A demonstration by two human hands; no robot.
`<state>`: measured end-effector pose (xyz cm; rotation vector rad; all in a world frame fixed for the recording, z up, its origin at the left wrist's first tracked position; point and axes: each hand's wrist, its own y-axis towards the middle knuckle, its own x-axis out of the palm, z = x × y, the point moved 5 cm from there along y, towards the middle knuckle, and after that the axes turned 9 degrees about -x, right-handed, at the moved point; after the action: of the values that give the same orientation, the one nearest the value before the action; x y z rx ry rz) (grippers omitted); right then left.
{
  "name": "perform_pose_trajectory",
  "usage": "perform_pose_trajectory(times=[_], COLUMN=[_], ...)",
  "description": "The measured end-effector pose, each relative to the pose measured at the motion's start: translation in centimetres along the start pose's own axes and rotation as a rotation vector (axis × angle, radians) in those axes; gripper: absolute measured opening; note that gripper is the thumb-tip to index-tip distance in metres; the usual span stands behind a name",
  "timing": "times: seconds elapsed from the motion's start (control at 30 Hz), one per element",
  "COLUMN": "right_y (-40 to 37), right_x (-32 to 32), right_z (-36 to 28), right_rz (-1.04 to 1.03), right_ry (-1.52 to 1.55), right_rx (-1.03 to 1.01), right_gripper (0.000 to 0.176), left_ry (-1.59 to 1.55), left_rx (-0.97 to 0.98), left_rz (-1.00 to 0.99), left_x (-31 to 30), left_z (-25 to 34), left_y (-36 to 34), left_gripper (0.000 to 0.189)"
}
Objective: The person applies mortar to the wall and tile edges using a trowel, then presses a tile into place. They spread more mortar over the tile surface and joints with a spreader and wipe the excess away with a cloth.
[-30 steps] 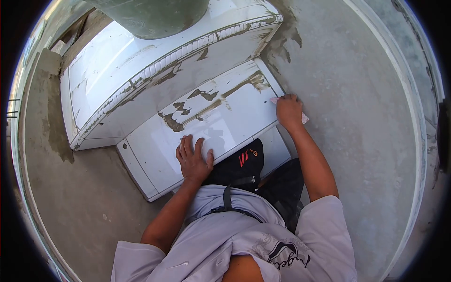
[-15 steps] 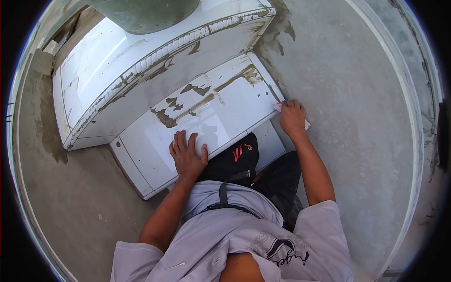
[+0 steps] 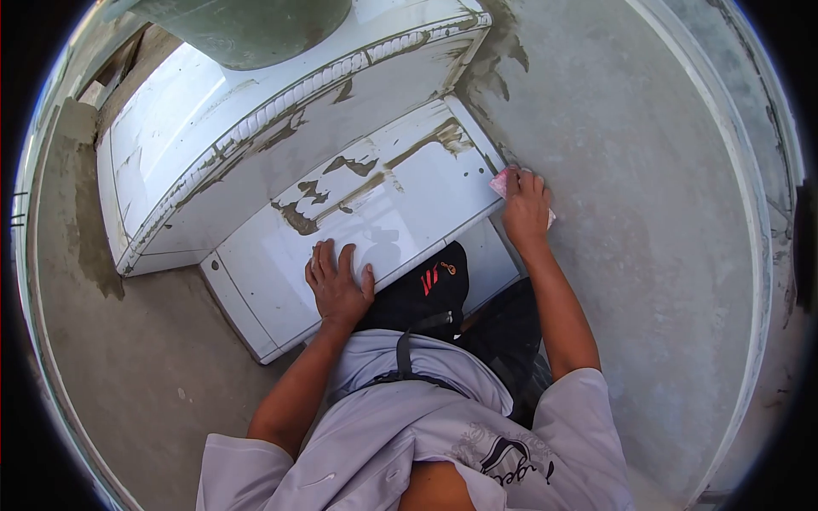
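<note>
My right hand (image 3: 527, 209) grips a pink-and-white rag (image 3: 499, 182) against the right end edge of the white tiled step (image 3: 439, 192). Part of the rag is hidden under the fingers. On the left, my left hand (image 3: 338, 285) lies with fingers spread on the front part of the same step, holding nothing. Brownish-grey mortar smears (image 3: 294, 219) mark the tile behind that hand, and a longer streak runs toward the step's far right corner.
A higher tiled step (image 3: 175, 115) with a rope-patterned edge rises behind, bearing a green bucket (image 3: 256, 38). A grey plastered wall (image 3: 630, 187) borders the right end. Another grey surface (image 3: 162, 349) lies at left. My knees are against the step's front.
My right hand has shifted slightly up and left along the step's end edge, and more of the pink rag shows. My left hand stays at nearly the same spot.
</note>
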<state>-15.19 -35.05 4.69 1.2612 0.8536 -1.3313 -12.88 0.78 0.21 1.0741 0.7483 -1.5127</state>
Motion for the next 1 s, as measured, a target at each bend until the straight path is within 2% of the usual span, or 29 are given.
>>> perform_pose_trajectory(times=[0.13, 0.23, 0.33, 0.47, 0.57, 0.63, 0.73, 0.77, 0.87, 0.9, 1.0], right_y=[-0.5, -1.1, -1.9, -2.8, -0.9, 1.3, 3.5, 3.8, 4.8, 5.2, 6.1], right_x=[3.2, 4.7, 4.7, 1.7, -2.9, -5.2, -6.9, -7.0, -7.4, -7.8, -8.3], right_z=[-1.0, -1.0, -0.5, -0.5, -7.1, -13.8, -22.0, -24.2, -28.6, -30.0, -34.8], right_rz=[0.115, 0.091, 0.005, -0.229, -0.011, -0.01, -0.002, -0.004, 0.202, 0.24, 0.317], right_ry=[-0.047, 0.022, 0.111, 0.128, 0.566, 0.916, 0.776, 0.773, 0.73, 0.744, 0.764], right_rx=[-0.019, 0.106, 0.15, 0.26, 0.022, -0.133, -0.433, -0.483, -0.789, -0.855, -0.999], right_gripper=[0.05, 0.051, 0.05, 0.053, 0.054, 0.051, 0.051, 0.054, 0.045, 0.04, 0.022], left_ry=[0.016, 0.032, 0.022, -0.005, -0.041, -0.059, -0.12, -0.128, -0.082, -0.057, -0.056], left_rx=[0.007, 0.011, 0.023, 0.013, -0.014, -0.002, 0.009, 0.022, 0.026, 0.035, 0.016], left_rz=[0.002, -0.001, 0.013, -0.009, -0.018, 0.003, -0.015, -0.019, 0.003, -0.023, -0.111], left_x=[0.1, 0.2, 0.3, 0.1, -0.3, -0.2, 0.0, 0.3, 1.0, 1.7, 2.0], left_z=[0.1, 0.0, 0.1, -0.3, -0.3, -0.5, -1.0, -1.2, -1.6, -1.9, -2.0], left_y=[0.1, 0.1, 0.0, 0.1, 0.1, 0.1, -0.1, -0.2, -0.5, -0.7, -0.9], left_gripper=[0.046, 0.047, 0.05, 0.051, 0.047, 0.045, 0.043, 0.049, 0.055, 0.062, 0.063])
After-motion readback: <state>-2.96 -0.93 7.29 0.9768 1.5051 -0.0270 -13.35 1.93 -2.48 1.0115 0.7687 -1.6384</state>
